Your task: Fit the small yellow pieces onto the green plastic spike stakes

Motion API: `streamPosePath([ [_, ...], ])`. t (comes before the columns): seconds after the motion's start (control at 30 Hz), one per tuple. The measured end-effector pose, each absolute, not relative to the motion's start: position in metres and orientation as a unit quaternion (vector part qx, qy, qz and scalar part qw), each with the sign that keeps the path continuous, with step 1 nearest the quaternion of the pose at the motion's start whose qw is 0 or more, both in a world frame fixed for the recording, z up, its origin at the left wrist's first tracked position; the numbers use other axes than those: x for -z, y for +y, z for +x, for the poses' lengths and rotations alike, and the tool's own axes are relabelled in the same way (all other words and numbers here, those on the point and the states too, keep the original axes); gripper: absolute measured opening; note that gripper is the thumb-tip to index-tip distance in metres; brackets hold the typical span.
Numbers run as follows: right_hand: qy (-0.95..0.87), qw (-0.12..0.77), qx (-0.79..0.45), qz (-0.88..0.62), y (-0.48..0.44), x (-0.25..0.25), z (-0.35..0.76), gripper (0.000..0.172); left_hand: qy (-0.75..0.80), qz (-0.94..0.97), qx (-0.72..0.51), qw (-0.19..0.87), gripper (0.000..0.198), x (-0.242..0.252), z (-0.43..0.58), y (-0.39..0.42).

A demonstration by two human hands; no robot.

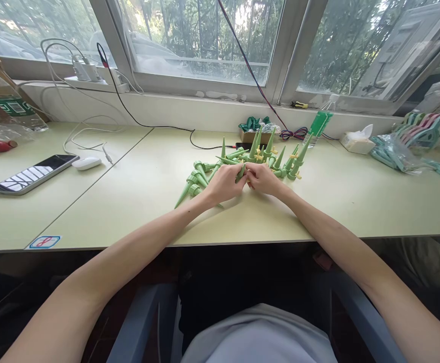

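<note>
Pale shirt (pixel 260 338) nearest, two bare hands working close together over a yellow-green tabletop (pixel 356 206).

Left hand (pixel 225 184) curls closed around one green plastic watering spike (pixel 240 173); the right hand (pixel 262 178) meets it at the fingertips, bunched narrow, though whether it grips anything I cannot tell. Loose spikes (pixel 184 192) lie piled just left of the left hand, while upright spikes (pixel 270 145) with yellow valves (pixel 258 154) stand beyond and to the right of the right hand. Farther off, a smartphone (pixel 33 174) and white mouse (pixel 87 163) sit well left of the hands; a tissue box (pixel 357 141) and plastic hangers (pixel 420 132) sit well right.
</note>
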State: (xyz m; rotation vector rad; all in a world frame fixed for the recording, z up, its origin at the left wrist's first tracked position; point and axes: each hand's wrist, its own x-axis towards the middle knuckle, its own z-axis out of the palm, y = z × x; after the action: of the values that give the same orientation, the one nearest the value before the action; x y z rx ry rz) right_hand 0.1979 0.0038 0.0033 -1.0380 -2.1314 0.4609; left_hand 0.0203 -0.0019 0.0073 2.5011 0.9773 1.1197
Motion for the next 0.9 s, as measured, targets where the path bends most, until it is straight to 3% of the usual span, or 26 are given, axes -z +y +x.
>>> streamPosePath([
  [0.9, -0.828, 0.342, -0.174, -0.408, 0.004, -0.0029, 0.1988, 0.017, 0.3, 0.858, -0.404, 0.102, 0.024, -0.0037, 0.0231, -0.0006],
])
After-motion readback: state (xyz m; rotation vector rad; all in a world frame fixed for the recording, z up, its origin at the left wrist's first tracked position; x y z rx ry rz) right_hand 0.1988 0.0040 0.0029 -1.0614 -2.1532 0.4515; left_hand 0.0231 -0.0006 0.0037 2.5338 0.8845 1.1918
